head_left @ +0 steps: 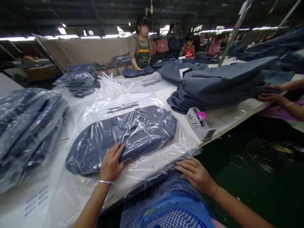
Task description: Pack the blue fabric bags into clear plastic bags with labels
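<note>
A dark blue folded fabric item (140,126) lies inside a clear plastic bag on the white table; its exact kind I cannot make out. My left hand (111,163) rests on its near edge, fingers extended over the plastic, with a thin bracelet at the wrist. At the table's front edge, my right hand (196,175) touches or hovers just over the loose plastic film (166,164), its fingers stretched out. Whether those fingertips press on the film is unclear. Beyond the item, a shiny strip (122,107) lies across more clear plastic.
Bagged dark items (28,126) are piled at left. White strips (111,84) lie farther back. A grey tape dispenser (199,123) stands right, beside stacked dark blue fabric (220,82). Another person's hands (273,95) touch that stack. A person in a green apron (142,50) stands opposite.
</note>
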A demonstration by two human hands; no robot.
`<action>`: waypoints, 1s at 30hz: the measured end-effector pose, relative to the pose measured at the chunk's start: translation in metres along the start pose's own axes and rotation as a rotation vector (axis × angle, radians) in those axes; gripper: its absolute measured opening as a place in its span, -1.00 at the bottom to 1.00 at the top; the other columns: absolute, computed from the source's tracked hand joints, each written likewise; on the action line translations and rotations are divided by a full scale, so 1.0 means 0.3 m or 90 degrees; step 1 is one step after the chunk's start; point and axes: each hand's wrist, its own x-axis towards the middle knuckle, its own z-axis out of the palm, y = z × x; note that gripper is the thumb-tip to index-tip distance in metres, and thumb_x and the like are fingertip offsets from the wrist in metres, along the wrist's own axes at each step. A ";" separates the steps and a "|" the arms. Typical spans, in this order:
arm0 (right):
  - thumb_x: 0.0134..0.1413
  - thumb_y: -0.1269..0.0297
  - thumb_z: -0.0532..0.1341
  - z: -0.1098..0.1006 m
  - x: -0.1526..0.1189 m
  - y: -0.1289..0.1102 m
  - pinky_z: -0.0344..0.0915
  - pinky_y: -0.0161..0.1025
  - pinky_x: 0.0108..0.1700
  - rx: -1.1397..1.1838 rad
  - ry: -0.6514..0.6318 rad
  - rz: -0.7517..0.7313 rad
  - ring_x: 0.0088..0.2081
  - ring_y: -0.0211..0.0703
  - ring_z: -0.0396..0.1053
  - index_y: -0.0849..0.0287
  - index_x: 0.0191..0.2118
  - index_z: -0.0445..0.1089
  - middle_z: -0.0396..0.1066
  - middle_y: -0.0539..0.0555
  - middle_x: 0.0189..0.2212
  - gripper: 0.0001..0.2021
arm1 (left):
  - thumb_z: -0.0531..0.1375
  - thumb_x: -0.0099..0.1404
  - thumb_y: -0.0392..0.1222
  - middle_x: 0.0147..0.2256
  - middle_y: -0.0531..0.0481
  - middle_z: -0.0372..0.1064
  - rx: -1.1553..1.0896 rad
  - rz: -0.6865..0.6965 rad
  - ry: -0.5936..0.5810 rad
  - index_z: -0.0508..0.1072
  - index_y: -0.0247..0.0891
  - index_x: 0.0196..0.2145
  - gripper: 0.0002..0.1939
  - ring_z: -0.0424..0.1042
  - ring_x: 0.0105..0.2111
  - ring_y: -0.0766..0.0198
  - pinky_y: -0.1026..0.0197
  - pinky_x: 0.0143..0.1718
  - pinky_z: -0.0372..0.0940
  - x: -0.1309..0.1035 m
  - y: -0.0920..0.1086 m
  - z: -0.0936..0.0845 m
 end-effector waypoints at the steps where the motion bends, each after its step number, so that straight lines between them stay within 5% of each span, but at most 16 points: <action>1: 0.24 0.36 0.18 0.021 0.028 -0.034 0.12 0.09 0.22 0.001 0.004 -0.012 0.09 -0.03 0.32 0.09 0.20 0.29 0.39 0.10 0.12 -0.58 | 0.11 0.19 -0.29 0.32 -0.11 0.05 -0.002 0.018 -0.005 0.08 -0.20 0.31 -0.28 0.08 0.29 0.03 -0.09 0.29 0.05 -0.004 0.009 -0.014; 5: 0.25 0.42 0.15 0.127 0.162 -0.148 0.10 0.04 0.20 0.056 0.050 -0.026 0.09 -0.04 0.30 0.07 0.23 0.26 0.37 0.08 0.14 -0.56 | 0.07 0.31 -0.26 0.33 -0.07 0.00 0.043 0.059 -0.021 0.03 -0.15 0.33 -0.35 -0.03 0.34 0.08 -0.12 0.33 -0.07 -0.043 0.029 -0.079; 11: 0.30 0.45 0.03 0.213 0.276 -0.187 0.30 -0.11 -0.14 0.199 0.058 -0.158 -0.26 -0.14 0.39 0.16 -0.03 0.45 0.53 0.09 -0.23 -0.71 | 0.08 0.34 -0.30 0.34 -0.11 -0.02 0.154 -0.086 0.009 -0.06 -0.15 0.35 -0.31 0.00 0.32 0.01 -0.15 0.30 -0.06 -0.137 -0.089 -0.157; 15: 0.30 0.47 0.01 0.192 0.256 -0.174 0.30 -0.22 -0.30 0.257 -0.002 -0.161 -0.34 -0.18 0.35 0.19 -0.04 0.43 0.51 0.11 -0.29 -0.72 | -0.03 0.36 -0.40 0.27 -0.03 0.16 0.147 -0.087 0.008 -0.03 -0.10 0.35 -0.36 0.20 0.24 0.13 0.05 0.14 0.17 -0.164 -0.171 -0.125; 18: 0.29 0.47 0.00 0.153 0.214 -0.166 0.32 -0.22 -0.31 0.261 -0.008 -0.166 -0.35 -0.19 0.36 0.20 -0.07 0.43 0.52 0.10 -0.30 -0.72 | -0.06 0.36 -0.44 0.23 0.00 0.22 0.134 -0.067 0.005 0.04 -0.08 0.33 -0.37 0.26 0.20 0.15 0.08 0.03 0.24 -0.167 -0.168 -0.076; 22: 0.27 0.43 0.08 0.066 0.184 -0.149 0.34 -0.09 -0.02 0.179 0.052 -0.206 -0.22 -0.16 0.42 0.18 -0.01 0.42 0.55 0.07 -0.19 -0.74 | -0.04 0.28 -0.50 0.29 -0.03 0.10 0.133 -0.040 0.027 -0.01 -0.09 0.34 -0.28 0.14 0.27 0.12 0.01 0.18 0.16 -0.169 -0.115 -0.080; 24: 0.22 0.45 0.15 0.021 0.206 -0.130 0.14 0.08 0.23 0.067 0.103 -0.147 0.00 -0.07 0.38 0.11 0.13 0.35 0.51 0.07 -0.04 -0.63 | 0.01 0.30 -0.45 0.33 -0.06 0.00 0.151 -0.030 0.057 -0.05 -0.05 0.35 -0.27 0.00 0.33 0.03 -0.15 0.28 0.00 -0.175 -0.092 -0.124; 27: 0.16 0.45 0.22 -0.017 0.273 -0.068 -0.10 0.31 0.31 -0.105 0.121 0.039 0.28 0.16 0.11 0.02 0.27 0.20 0.24 0.15 0.24 -0.44 | 0.09 0.34 -0.31 0.37 -0.12 -0.15 0.199 -0.103 0.125 -0.09 0.01 0.35 -0.29 -0.16 0.36 -0.11 -0.38 0.30 -0.22 -0.200 -0.086 -0.210; 30: 0.15 0.53 0.16 -0.009 0.310 0.045 0.01 0.30 0.28 -0.188 0.084 0.133 0.33 0.24 -0.01 0.04 0.33 0.09 -0.03 0.22 0.36 -0.35 | 0.12 0.34 -0.15 0.39 -0.19 -0.29 0.226 -0.212 0.168 -0.15 -0.02 0.36 -0.26 -0.17 0.35 -0.23 -0.47 0.25 -0.16 -0.260 -0.133 -0.272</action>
